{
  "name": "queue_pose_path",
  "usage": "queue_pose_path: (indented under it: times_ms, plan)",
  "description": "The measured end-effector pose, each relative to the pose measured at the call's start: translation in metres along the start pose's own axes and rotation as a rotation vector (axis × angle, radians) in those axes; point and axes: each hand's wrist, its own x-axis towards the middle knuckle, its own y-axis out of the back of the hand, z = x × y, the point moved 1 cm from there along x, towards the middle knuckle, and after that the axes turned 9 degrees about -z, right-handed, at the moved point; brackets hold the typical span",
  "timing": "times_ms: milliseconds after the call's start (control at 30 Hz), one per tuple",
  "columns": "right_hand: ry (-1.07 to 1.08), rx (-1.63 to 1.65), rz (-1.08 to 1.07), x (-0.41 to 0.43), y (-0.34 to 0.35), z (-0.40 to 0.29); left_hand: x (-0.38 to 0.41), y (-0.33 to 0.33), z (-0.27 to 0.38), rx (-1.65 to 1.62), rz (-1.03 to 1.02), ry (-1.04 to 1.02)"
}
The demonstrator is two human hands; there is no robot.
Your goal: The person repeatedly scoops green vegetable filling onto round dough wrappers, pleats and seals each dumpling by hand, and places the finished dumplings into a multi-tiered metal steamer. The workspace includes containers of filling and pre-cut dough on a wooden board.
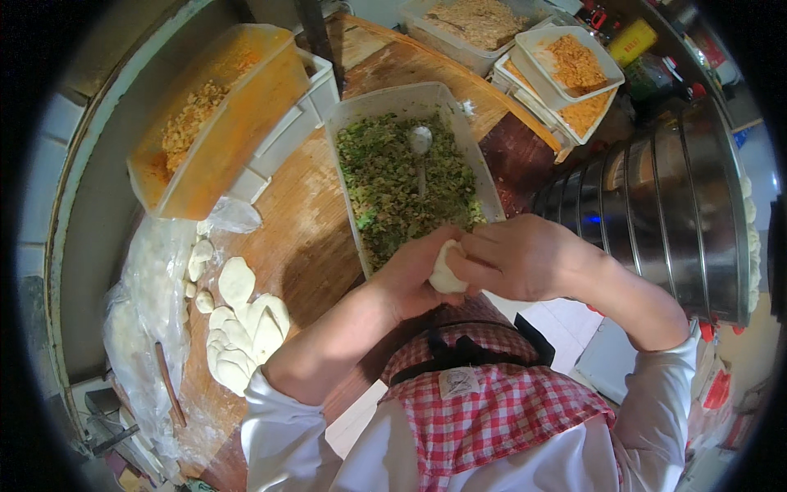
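Observation:
Both my hands are on one small piece of white dough point(447, 270), near the front edge of the wooden table. My left hand point(413, 270) cups it from the left and below. The fingers of my right hand point(513, 255) pinch at its top and right side. Whatever the dough encloses is hidden by my fingers. Just beyond my hands stands a plastic tub of chopped green filling point(393, 178), with a metal spoon point(422, 141) lying in it. Overlapping flat dough wrappers point(246, 332) lie to the left of my left forearm.
Small dough pieces point(200, 258), a plastic sheet point(147, 307) and a thin rolling pin point(170, 384) lie at the left. An orange-stained tub point(221, 123) sits tilted behind them. Stacked metal steamers point(639, 209) stand right. More filling tubs point(569, 64) are at the back.

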Motion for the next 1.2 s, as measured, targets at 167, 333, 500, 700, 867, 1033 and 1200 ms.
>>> queue_pose_path:
  times_ms: [167,333,500,700,867,1033,1200]
  plan:
    - [-0.019,0.194,-0.068,0.002,-0.007,0.003,-0.018,-0.007,-0.015,0.004,0.117,-0.223]
    - [-0.241,0.673,-0.062,0.034,-0.034,0.033,-0.058,0.006,-0.030,0.172,0.478,-0.600]
    - [-0.306,0.221,-0.058,0.079,-0.099,0.057,-0.080,0.016,-0.022,-0.030,0.462,-0.744]
    - [-0.392,0.586,0.047,0.055,-0.033,0.048,-0.070,0.017,-0.014,-0.067,0.475,-0.759]
    - [-0.220,0.590,0.248,0.039,-0.013,0.032,-0.026,-0.007,-0.001,-0.263,0.307,-0.661]
    - [-0.235,0.411,0.269,0.001,-0.007,0.029,0.004,-0.021,-0.002,-0.148,0.237,-0.638]
    - [-0.381,0.666,0.216,-0.045,0.013,0.036,0.038,-0.057,-0.010,-0.012,0.181,-0.597]
